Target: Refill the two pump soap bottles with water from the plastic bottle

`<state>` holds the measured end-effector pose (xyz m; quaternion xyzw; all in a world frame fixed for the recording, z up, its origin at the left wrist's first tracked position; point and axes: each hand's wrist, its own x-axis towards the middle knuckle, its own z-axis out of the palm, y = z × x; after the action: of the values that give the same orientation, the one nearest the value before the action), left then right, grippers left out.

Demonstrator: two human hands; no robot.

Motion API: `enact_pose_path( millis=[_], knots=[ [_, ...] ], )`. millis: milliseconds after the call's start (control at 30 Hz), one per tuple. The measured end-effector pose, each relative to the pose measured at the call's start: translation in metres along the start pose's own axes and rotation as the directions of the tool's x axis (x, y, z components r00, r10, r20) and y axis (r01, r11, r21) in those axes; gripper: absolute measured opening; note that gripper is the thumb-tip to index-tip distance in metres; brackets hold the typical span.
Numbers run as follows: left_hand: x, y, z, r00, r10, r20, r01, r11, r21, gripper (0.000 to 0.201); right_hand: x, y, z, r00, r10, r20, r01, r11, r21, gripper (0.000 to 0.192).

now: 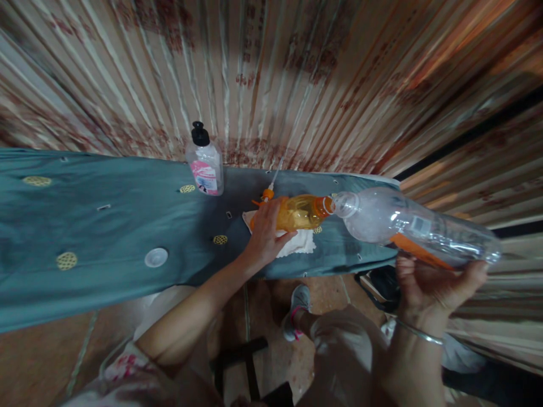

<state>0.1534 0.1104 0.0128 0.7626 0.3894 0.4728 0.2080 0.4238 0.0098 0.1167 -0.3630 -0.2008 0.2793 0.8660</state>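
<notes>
My left hand [266,236] is closed round a small clear bottle of orange-yellow liquid [300,212], which lies tilted on its side with its neck to the right. My right hand [436,282] grips a large clear plastic bottle [403,217] with an orange label from below. The mouths of the two bottles meet or nearly meet; I cannot tell whether they touch. Behind my left hand lies an orange pump top [267,195] with a thin clear tube. A white cloth [299,244] is under the small bottle.
A clear bottle with a black cap and pink label [206,169] stands at the table's back. A round white lid [156,257] lies nearer the front on the teal tablecloth [110,226]. Pleated curtains [237,79] hang close behind the table.
</notes>
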Motion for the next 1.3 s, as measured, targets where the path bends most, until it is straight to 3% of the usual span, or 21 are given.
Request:
enact_pose_path(
  millis=[267,433,833,1167,1300],
  knots=[
    [0.0015,0.0031,-0.0004,1.000,-0.023,-0.002,0.023,1.000,0.005,0.076,0.0027,0.0004,-0.0060,0.994,-0.012,0.112,0.018,0.998,-0.058,0.062],
    [0.0023,0.0043,-0.0014,0.999,-0.041,0.006,0.041,0.999,-0.010,0.074,0.0035,0.0003,-0.0076,1.000,0.000,0.028,0.001,1.000,-0.022,0.058],
    [0.0013,0.0040,-0.0015,0.999,-0.043,0.014,0.044,0.999,-0.007,0.075,-0.0011,0.0006,-0.0018,1.000,0.001,-0.011,-0.001,1.000,0.003,0.049],
    [0.0004,0.0023,0.0007,0.999,-0.041,0.000,0.041,0.999,-0.002,0.075,0.0018,0.0000,-0.0035,0.999,-0.007,0.051,0.010,0.998,-0.060,0.064],
    [0.0002,0.0015,0.0009,1.000,-0.029,0.002,0.029,1.000,0.002,0.078,0.0035,0.0002,-0.0072,0.999,0.000,0.032,0.001,0.999,-0.050,0.061]
  ],
)
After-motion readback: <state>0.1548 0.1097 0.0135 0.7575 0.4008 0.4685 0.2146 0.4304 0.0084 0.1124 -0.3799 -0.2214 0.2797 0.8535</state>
